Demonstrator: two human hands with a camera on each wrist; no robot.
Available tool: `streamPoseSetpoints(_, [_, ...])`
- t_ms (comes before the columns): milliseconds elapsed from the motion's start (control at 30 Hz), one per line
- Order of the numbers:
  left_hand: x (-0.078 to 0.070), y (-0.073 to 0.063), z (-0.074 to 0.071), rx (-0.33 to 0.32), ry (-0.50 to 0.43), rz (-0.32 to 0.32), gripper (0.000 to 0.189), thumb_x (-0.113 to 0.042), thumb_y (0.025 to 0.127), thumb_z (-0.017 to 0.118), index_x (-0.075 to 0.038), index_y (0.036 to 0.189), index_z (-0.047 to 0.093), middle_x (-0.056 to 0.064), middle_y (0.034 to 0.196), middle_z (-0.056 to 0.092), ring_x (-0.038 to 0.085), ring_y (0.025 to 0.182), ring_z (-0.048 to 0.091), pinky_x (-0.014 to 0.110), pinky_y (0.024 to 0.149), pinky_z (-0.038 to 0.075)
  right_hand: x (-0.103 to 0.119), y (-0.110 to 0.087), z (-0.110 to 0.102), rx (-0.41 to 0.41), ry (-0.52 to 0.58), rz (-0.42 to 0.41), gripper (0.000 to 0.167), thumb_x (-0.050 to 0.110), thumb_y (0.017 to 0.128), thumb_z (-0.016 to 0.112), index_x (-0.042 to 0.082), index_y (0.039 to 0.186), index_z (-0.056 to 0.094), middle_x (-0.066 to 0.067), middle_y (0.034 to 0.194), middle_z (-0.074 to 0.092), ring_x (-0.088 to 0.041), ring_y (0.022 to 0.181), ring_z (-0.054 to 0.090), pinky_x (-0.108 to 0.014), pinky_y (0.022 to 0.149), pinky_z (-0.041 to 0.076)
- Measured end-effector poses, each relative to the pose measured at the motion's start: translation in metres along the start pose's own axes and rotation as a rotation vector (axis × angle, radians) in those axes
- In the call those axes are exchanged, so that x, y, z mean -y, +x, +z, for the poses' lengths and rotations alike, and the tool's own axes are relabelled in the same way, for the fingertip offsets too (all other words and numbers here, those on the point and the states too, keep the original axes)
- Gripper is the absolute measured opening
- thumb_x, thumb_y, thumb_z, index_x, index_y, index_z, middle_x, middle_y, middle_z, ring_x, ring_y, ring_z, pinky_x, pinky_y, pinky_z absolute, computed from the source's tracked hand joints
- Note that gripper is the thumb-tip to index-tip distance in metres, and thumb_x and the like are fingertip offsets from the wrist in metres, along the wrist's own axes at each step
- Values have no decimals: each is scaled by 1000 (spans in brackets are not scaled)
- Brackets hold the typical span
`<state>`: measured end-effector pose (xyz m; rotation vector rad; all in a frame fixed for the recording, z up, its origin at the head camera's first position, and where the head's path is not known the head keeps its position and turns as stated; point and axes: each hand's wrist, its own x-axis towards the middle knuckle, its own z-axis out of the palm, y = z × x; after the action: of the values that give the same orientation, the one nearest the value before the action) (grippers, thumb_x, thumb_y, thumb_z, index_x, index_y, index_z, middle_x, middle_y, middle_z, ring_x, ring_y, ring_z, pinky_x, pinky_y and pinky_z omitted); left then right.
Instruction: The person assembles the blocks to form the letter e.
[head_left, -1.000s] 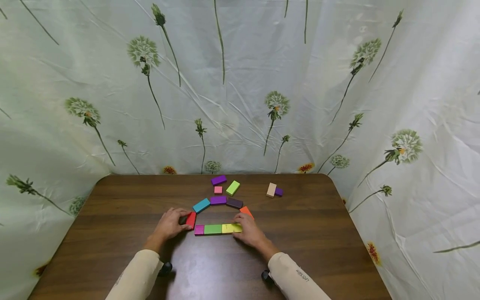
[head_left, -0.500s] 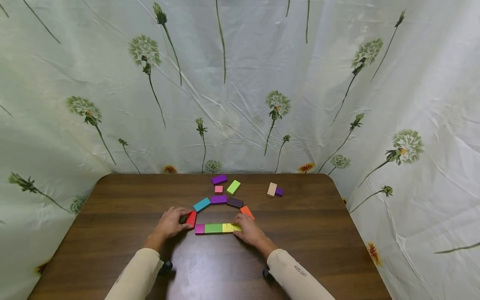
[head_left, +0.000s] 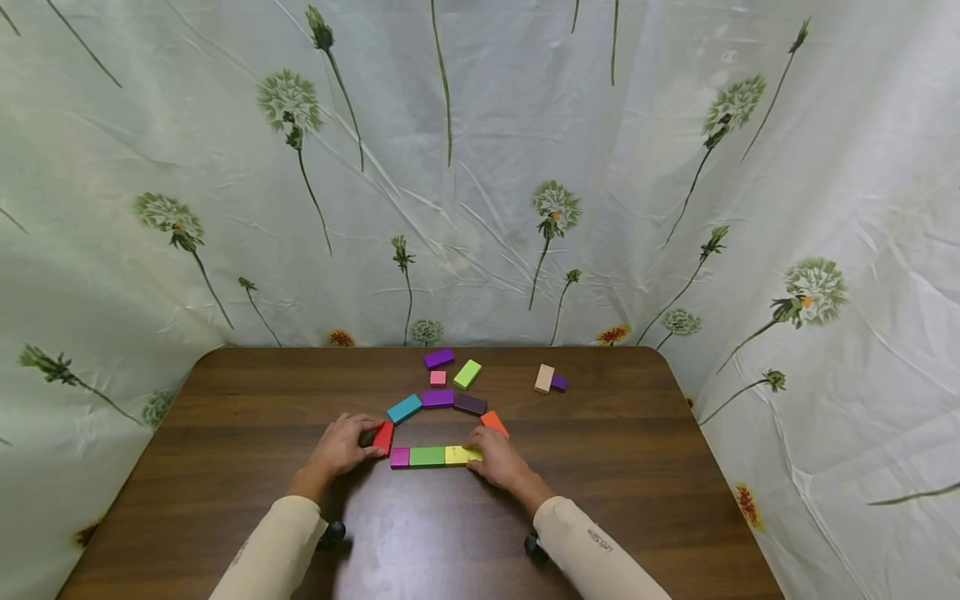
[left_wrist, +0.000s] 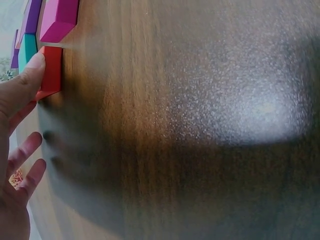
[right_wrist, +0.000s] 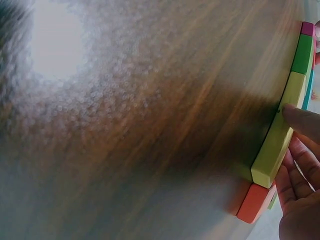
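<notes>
My left hand [head_left: 341, 446] pinches a red block [head_left: 383, 438] between thumb and forefinger; its other fingers are spread apart in the left wrist view. My right hand [head_left: 498, 460] holds a yellow block [head_left: 459, 455], thumb on its near side and fingers on the far side. That yellow block ends a straight row with a green block [head_left: 427, 456] and a small magenta block [head_left: 401, 457]. Behind the row curves an arc: a teal block [head_left: 405, 408], a purple block [head_left: 438, 399], a dark block [head_left: 470, 405] and an orange block [head_left: 495, 423]. My right hand hides the yellow block's right end in the head view.
Beyond the arc lie a pink block [head_left: 438, 379], a lime block [head_left: 467, 374] and another purple block [head_left: 439, 358]. A beige block [head_left: 544, 378] touches a small purple one [head_left: 558, 383] farther right. A flowered curtain [head_left: 480, 208] hangs behind the brown table [head_left: 637, 467].
</notes>
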<state>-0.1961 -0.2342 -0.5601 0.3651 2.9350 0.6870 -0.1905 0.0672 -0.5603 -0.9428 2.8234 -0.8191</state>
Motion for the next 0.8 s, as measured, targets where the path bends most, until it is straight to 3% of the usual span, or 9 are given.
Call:
streamPoseSetpoints(400, [2,-4,1,5,-42,36,55,-23,79,78,1,125,61,19,126,58,41,118,47,64,100,32,-2,0,2,-4,-12,9,23,6,77,78,-1,98,72,-7,96,66,-23,94,62,-32,87,49])
streamPoseSetpoints(633, [2,-5,2,-22,-11,97,57,-21,76,81,4,123,61,20,122,60,40,114,50,60,95,38,-3,0,3,-12,-12,0,23,6,77,78,-1,97,72,-7,95,66,-23,93,62,-33,85,49])
streamPoseSetpoints(800, [3,-5,4,-41,-12,105,58,-24,76,81,5,121,62,20,120,61,41,114,51,58,95,38,-2,0,2,-3,-13,12,23,6,77,78,-1,99,72,-7,96,66,-22,94,62,-32,85,50])
